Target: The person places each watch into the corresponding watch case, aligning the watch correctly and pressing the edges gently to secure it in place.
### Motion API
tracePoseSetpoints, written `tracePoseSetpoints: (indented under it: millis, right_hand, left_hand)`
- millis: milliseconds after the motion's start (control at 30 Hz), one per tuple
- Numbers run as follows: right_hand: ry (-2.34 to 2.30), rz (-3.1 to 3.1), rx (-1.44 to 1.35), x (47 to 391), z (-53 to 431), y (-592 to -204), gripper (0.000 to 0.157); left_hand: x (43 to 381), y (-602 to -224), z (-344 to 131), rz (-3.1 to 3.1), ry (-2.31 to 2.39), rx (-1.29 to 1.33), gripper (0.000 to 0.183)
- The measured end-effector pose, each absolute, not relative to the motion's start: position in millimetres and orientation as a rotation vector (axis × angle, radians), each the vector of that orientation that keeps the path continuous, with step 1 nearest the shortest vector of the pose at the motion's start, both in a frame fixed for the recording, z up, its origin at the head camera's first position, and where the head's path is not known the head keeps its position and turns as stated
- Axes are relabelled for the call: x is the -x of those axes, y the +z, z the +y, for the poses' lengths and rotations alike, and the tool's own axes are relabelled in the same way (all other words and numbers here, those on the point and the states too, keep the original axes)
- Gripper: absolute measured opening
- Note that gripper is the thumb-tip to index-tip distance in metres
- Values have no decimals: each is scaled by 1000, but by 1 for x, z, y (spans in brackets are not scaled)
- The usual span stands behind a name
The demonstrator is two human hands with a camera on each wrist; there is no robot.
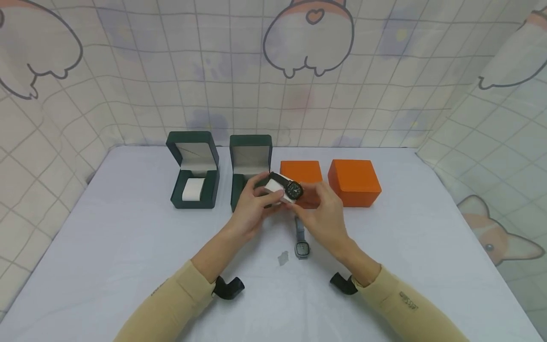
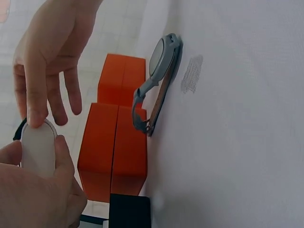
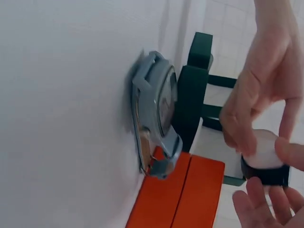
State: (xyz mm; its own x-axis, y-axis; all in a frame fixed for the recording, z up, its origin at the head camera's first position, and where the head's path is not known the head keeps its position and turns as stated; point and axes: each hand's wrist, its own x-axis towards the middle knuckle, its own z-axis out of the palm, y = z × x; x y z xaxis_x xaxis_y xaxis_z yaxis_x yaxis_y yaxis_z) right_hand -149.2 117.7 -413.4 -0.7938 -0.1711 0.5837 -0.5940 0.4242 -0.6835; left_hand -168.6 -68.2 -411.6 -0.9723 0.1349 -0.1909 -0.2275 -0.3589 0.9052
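Above the table's middle, my left hand (image 1: 251, 205) grips a white watch cushion (image 1: 273, 186) with a black wristwatch (image 1: 293, 190) strapped around it. My right hand (image 1: 326, 216) pinches the watch end, its thumb against the pale cushion side and its fingertips by the black strap. The left wrist view shows the cushion's (image 2: 39, 152) flat oval end, with the right hand's thumb at its upper edge. On the cloth below lies a grey-blue wristwatch (image 1: 302, 249), its strap looped.
Two open green watch boxes stand behind: the left one (image 1: 194, 204) holds a white cushion, and the right one (image 1: 251, 139) is partly hidden by my left hand. Behind my right hand sit two orange boxes (image 1: 300, 169) (image 1: 355, 185). A small grey patch (image 1: 283, 258) shows beside the grey-blue watch.
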Motion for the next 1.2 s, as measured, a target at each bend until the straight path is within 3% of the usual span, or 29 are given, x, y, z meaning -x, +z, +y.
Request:
tracePoseSetpoints:
  millis: [400, 600, 1200]
  right_hand:
    - [1716, -2530, -905, 167, 150, -398, 64]
    - [1826, -2531, -1004, 171, 156, -394, 70]
    - [1935, -2590, -960, 175, 159, -398, 80]
  left_hand:
    - [168, -410, -78, 1669, 2376, 48, 52]
    - [165, -411, -82, 1728, 2289, -5, 53]
    - [159, -411, -87, 1797, 2155, -109, 55]
